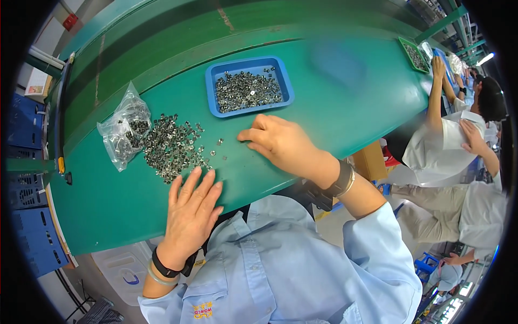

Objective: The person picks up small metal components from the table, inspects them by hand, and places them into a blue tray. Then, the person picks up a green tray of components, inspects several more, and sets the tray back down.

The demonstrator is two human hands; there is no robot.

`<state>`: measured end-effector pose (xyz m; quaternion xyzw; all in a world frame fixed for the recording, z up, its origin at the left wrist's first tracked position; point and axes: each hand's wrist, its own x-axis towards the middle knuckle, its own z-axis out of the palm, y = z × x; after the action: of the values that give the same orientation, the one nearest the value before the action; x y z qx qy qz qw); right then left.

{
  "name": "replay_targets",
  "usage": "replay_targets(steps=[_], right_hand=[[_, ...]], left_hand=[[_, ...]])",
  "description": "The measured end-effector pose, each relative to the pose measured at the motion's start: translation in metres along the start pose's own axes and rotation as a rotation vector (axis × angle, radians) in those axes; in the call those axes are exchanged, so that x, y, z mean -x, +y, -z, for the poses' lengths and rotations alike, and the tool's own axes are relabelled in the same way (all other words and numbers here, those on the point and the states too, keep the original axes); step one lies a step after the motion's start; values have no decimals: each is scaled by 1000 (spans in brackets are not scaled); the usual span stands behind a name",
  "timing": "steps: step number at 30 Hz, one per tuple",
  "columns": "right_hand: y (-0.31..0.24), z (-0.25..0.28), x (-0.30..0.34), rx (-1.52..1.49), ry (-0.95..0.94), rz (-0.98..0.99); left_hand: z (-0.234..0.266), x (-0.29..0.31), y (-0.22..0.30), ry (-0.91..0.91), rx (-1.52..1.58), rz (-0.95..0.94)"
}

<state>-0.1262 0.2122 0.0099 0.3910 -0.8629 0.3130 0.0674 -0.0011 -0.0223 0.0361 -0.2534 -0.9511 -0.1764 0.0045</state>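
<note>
Green bench (110,218) under your hands. Loose metal pieces (170,146) heaped beyond your left hand (190,213), its fingers spread at heap's edge. Your right hand (285,143) curls near blue tray (211,92); cannot tell if pinching piece. Seems partway: tray holds many, heap and pieces in clear bag (114,135) left.

I see blue crates (36,235) stacked past the left edge of the green worktop (372,110), a darker green strip (162,46) along its far edge, grey floor (331,231) below its near edge, and a white lamp (485,59) glowing beyond its right end.
</note>
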Motion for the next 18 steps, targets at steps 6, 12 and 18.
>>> replay_targets(steps=[6, 12, 18], right_hand=[[-4, -8, -5, -14, -21, 37], [-33, 2, 0, -450, 17, -70], [-58, 18, 7, -155, -19, 22]], left_hand=[[-3, 8, 3, 232, 213, 21], [-13, -12, 17, 268, 1106, 452], [-15, -29, 18, 173, 1492, 467]])
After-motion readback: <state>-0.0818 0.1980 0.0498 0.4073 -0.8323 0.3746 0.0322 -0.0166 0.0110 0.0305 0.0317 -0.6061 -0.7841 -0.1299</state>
